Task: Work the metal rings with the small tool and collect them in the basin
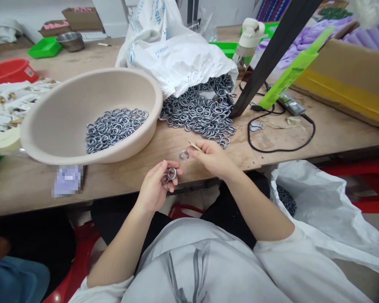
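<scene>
Creased shirt (pixel 227 265) drapes below left fingers (pixel 159 168) holding glossy round rings (pixel 169 173).

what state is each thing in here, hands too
Left hand: holding rings
Right hand: holding thin stick
Single ring: by the right hand, blurred
Basin: partly filled with rings
White sack: open, rings spilled onto table
Bottle: standing, lid on
Cable: looped on the table
Cardboard box: open, purple things inside
Lower white bag: open, dark pieces inside
</scene>
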Tool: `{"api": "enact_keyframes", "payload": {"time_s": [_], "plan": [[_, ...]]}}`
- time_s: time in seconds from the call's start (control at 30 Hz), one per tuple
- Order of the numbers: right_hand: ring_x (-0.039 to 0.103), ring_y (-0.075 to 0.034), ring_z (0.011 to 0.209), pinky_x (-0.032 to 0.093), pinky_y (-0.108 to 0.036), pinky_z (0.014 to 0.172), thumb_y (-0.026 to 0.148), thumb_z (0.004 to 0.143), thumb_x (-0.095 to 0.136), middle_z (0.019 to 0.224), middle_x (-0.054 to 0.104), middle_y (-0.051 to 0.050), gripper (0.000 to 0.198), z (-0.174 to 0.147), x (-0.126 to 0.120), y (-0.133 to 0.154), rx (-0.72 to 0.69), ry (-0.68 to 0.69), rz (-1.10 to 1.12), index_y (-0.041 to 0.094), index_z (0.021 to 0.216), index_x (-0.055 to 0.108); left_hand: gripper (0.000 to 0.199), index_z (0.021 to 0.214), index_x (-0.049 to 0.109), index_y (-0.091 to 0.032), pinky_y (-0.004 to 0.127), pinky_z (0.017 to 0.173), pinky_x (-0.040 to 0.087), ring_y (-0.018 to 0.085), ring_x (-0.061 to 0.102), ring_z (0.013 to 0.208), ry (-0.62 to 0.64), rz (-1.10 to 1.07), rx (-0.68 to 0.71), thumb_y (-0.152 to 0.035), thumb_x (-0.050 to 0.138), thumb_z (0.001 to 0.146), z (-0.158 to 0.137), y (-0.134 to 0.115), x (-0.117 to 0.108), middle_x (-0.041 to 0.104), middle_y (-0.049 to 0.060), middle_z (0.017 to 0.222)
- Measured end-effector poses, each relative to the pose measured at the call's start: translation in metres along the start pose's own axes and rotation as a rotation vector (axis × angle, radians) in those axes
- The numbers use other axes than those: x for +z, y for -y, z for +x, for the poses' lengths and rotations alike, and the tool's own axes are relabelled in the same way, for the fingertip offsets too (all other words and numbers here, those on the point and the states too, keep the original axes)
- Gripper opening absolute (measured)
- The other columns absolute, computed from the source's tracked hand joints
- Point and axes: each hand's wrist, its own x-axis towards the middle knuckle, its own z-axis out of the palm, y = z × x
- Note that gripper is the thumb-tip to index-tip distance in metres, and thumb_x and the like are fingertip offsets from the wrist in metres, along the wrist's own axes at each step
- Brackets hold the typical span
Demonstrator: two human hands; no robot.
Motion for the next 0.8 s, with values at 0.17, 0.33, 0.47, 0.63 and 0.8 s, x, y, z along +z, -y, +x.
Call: {"api": "enact_keyframes", "payload": {"time_s": [0.17, 0.33, 0.47, 0.63, 0.8], "plan": [[0.060, -0.011, 0.053, 0.052, -0.025, 0.055, 0.057, 0.082, 0.069, 0.064, 0.061, 0.004, 0.039, -0.035, 0.027, 0.003, 0.135, 0.100, 0.581, 0.019, 0.082, 0.058, 0.046, 0.078, 0.060, -0.013, 0.016, 0.037, 0.025, 0.004, 0.040, 0.045, 0.214, -0.065, -0.209, -0.059, 0.066, 0.083, -0.003, 0.004, 0.013, 0.057, 0.000, 0.064], [0.064, -0.013, 0.064, 0.054, -0.026, 0.061, 0.056, 0.083, 0.068, 0.076, 0.066, 0.000, 0.039, -0.045, 0.032, 0.003, 0.071, -0.064, 0.442, 0.020, 0.097, 0.062, 0.047, 0.070, 0.047, -0.016, 0.016, 0.041, 0.020, 0.002, 0.029, 0.043, 0.213, -0.116, -0.177, -0.055, 0.072, 0.079, -0.007, 0.008, 0.022, 0.043, -0.006, 0.058], [0.060, -0.015, 0.076, 0.049, -0.028, 0.071, 0.045, 0.084, 0.072, 0.082, 0.064, -0.001, 0.027, -0.048, 0.031, 0.007, -0.105, -0.172, 0.100, 0.020, 0.095, 0.067, 0.047, 0.067, 0.047, -0.017, 0.017, 0.042, 0.021, 0.004, 0.029, 0.045, 0.114, -0.042, -0.011, -0.054, 0.074, 0.078, -0.009, 0.014, 0.025, 0.039, -0.006, 0.052], [0.058, -0.014, 0.075, 0.047, -0.027, 0.071, 0.040, 0.088, 0.068, 0.080, 0.062, 0.000, 0.021, -0.046, 0.034, 0.007, -0.202, -0.189, 0.083, 0.020, 0.090, 0.066, 0.049, 0.066, 0.049, -0.017, 0.018, 0.042, 0.021, 0.004, 0.030, 0.046, 0.104, -0.049, -0.022, -0.058, 0.072, 0.078, -0.012, 0.012, 0.028, 0.040, -0.005, 0.054], [0.054, -0.013, 0.069, 0.041, -0.026, 0.064, 0.044, 0.098, 0.051, 0.078, 0.058, 0.000, 0.028, -0.051, 0.029, 0.006, -0.209, -0.218, -0.004, 0.018, 0.093, 0.062, 0.051, 0.063, 0.047, -0.016, 0.018, 0.041, 0.020, 0.004, 0.028, 0.045, 0.104, -0.062, 0.006, -0.058, 0.070, 0.080, -0.012, 0.008, 0.027, 0.038, -0.006, 0.054]]}}
